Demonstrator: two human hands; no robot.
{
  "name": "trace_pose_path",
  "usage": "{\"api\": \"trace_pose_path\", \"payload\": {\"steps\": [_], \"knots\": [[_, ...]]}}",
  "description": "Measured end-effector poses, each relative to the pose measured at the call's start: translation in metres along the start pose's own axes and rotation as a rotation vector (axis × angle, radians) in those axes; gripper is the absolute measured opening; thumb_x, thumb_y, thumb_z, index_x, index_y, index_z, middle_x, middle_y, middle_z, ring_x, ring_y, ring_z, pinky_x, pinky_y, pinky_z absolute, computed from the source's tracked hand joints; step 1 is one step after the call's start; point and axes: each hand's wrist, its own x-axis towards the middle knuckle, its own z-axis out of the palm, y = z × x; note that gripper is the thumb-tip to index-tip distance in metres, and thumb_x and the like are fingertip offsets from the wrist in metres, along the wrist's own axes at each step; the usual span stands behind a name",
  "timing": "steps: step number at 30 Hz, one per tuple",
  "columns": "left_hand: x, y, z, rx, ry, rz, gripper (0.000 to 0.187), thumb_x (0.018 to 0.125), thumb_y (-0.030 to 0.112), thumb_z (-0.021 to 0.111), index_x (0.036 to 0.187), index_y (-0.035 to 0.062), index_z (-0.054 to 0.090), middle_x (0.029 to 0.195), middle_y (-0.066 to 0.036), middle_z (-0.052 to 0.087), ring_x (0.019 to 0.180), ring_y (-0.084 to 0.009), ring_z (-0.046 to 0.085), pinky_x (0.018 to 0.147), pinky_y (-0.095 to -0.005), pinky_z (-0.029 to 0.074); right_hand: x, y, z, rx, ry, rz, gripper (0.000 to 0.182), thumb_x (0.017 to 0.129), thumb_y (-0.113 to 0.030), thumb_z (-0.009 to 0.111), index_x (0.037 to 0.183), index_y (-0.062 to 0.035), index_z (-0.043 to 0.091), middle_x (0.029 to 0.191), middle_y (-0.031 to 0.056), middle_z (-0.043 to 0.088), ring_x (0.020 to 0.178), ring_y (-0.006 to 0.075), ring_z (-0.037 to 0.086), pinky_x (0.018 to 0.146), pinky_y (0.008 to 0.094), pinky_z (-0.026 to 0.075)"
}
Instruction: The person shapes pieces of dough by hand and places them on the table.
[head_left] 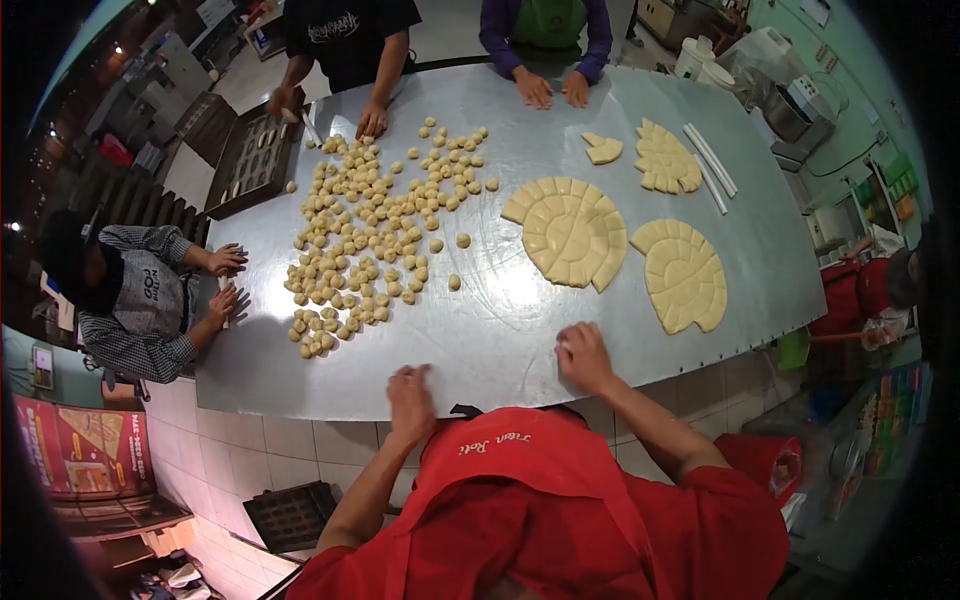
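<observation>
My left hand is at the near edge of the metal table, its fingers curled inward. Farther right, my right hand rests on the tabletop with bent fingers. What either hand holds, if anything, is hidden under the fingers. Beyond my hands lie two large flat rounds of dough scored into pieces, a middle dough slab and a right dough slab. Many small dough balls are spread across the left half of the table.
Smaller cut dough and white rods lie at the far right. A co-worker at the left has both hands on the table. Two people stand at the far side, near a dark molded tray. Another tray is on the floor.
</observation>
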Motion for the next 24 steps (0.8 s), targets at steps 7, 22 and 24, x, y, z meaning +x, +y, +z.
{"api": "trace_pose_path", "payload": {"steps": [7,22,24], "knots": [[0.113,0.028,0.052,-0.232,-0.016,0.243,0.042,0.085,0.000,0.066,0.127,0.0059,0.068,0.108,-0.017,0.066,0.097,-0.0377,0.063,0.085,-0.0484,0.051,0.068,-0.029,0.087,-0.036,-0.225,-0.540,0.016,0.077,-0.007,0.066,0.093,-0.0074,0.063,0.086,0.0154,0.064,0.085,0.0363,0.064,0.081,0.0492,0.051],[0.090,-0.010,0.019,-0.195,0.120,0.097,0.023,0.084,0.002,0.067,0.108,0.0044,0.065,0.094,-0.017,0.061,0.090,-0.0386,0.060,0.081,-0.0512,0.048,0.079,-0.017,0.080,-0.057,-0.095,-0.553,0.008,0.082,-0.009,0.068,0.089,-0.0094,0.066,0.076,0.0120,0.060,0.078,0.0364,0.062,0.073,0.0498,0.050],[0.054,-0.020,0.008,-0.149,0.083,0.031,0.027,0.085,0.004,0.071,0.111,0.0049,0.067,0.095,-0.016,0.062,0.093,-0.0379,0.061,0.083,-0.0501,0.051,0.055,-0.013,0.054,-0.175,-0.113,-0.491,0.015,0.086,-0.008,0.074,0.101,-0.0063,0.072,0.089,0.0143,0.067,0.080,0.0347,0.065,0.080,0.0442,0.055]]}}
